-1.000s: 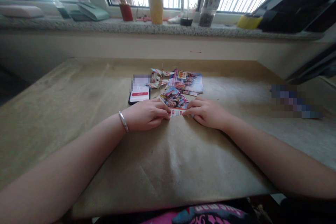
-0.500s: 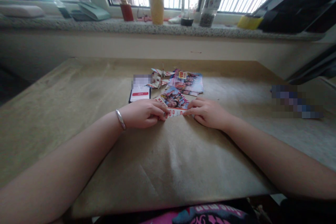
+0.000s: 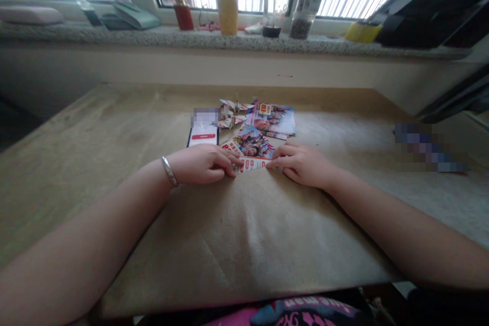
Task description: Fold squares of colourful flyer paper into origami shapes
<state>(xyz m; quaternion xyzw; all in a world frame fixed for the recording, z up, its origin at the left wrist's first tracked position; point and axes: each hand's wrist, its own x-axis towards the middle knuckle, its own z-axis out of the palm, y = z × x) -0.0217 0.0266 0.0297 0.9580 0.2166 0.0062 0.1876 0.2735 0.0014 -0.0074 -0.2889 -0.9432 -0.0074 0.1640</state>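
A colourful printed paper sheet [image 3: 254, 148], folded to a point at the top, lies on the table between my hands. My left hand [image 3: 204, 164], with a silver bangle at the wrist, has its bent fingers pressed on the sheet's lower left edge. At the lower right corner, the fingers of my right hand [image 3: 303, 164] grip the paper and hold it down. Just beyond it rest a folded paper crane [image 3: 231, 121] and another behind it. A stack of similar printed sheets [image 3: 278, 119] lies to their right. Behind my left hand is a phone [image 3: 202, 137] with a lit screen.
A tan cover spreads over the table [image 3: 229, 244]. A blurred-out flat item [image 3: 428, 147] lies at the far right. On the stone windowsill [image 3: 153, 38] stand a red bottle [image 3: 184, 15], a tall yellow cylinder [image 3: 228, 0], clear containers and a dark bag [image 3: 424, 10].
My left hand has slid slightly left along the lower edge, baring more of the sheet's left side. My right hand and the other things have stayed put.
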